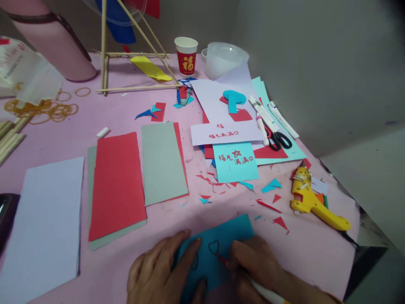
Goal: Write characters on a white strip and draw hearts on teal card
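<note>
A teal sheet of paper (pixel 221 236) lies at the near edge of the pink table (pixel 126 114). My left hand (pixel 161 270) rests flat on its left part, fingers spread, holding it down. My right hand (pixel 256 264) is closed around a white marker (pixel 267 293) whose red tip touches the sheet just below a small drawn heart (pixel 214 247). A second drawn outline peeks out from under my left fingers.
Red, grey and lilac paper sheets (pixel 117 185) lie to the left. A yellow glue gun (pixel 311 200) sits at the right. Scissors (pixel 278 139), markers, lettered cards (pixel 234 160), scraps, a red paper cup (pixel 186 55), a stick frame and rubber bands lie farther back.
</note>
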Motion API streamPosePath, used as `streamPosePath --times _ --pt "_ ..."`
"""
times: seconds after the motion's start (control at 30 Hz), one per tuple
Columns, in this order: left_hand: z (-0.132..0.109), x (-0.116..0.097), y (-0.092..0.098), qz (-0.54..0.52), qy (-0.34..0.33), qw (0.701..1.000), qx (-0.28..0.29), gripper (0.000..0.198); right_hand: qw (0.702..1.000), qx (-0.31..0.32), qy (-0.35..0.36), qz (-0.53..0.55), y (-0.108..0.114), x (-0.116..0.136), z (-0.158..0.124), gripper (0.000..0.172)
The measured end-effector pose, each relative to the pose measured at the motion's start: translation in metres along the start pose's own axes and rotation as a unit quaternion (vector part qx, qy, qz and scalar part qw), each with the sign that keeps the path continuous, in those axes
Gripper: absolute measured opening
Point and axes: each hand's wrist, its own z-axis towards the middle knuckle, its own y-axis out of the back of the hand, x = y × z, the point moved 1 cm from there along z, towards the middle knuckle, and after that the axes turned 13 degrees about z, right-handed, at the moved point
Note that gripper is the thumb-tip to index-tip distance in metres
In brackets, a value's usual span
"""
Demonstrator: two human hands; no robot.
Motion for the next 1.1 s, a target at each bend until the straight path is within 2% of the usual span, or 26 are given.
streamPosePath --times 0.1,0.17,0.27,0.33,0.37,0.53,0.7,0.93,1.1 --pt "0.003 0.001 0.001 0.005 -0.016 1.000 -0.013 0.049 0.994 -0.066 -0.002 0.083 0.006 0.006 0.001 0.013" --pt "0.005 0.002 0.003 0.008 -0.024 1.000 -0.014 0.049 0.969 -0.145 -0.078 0.183 0.009 0.008 0.002 0.017" --pt "0.006 0.002 0.007 0.003 -0.018 1.000 -0.013 0.047 0.872 -0.246 -0.200 0.371 0.009 0.006 0.004 0.012" --pt "0.006 0.000 0.009 -0.008 -0.013 1.000 -0.018 0.046 0.816 -0.265 -0.220 0.465 0.008 0.004 0.008 0.008" --pt "0.006 -0.001 0.011 -0.016 -0.006 1.000 -0.019 0.045 0.800 -0.271 -0.218 0.489 0.009 0.004 0.011 0.007" --pt "0.006 -0.007 0.015 -0.075 0.058 0.995 -0.008 0.046 0.796 -0.280 -0.213 0.492 0.013 0.006 0.021 0.006" --pt "0.004 -0.004 0.020 -0.095 0.048 0.994 -0.008 0.051 0.763 -0.307 -0.198 0.534 0.012 0.008 0.025 0.008" --pt "0.002 -0.001 0.028 -0.120 0.101 0.988 -0.006 0.050 0.769 -0.326 -0.127 0.536 0.014 0.012 0.022 0.010" --pt "0.001 -0.002 0.032 -0.108 0.099 0.989 -0.019 0.050 0.775 -0.330 -0.106 0.529 0.016 0.014 0.022 0.010"
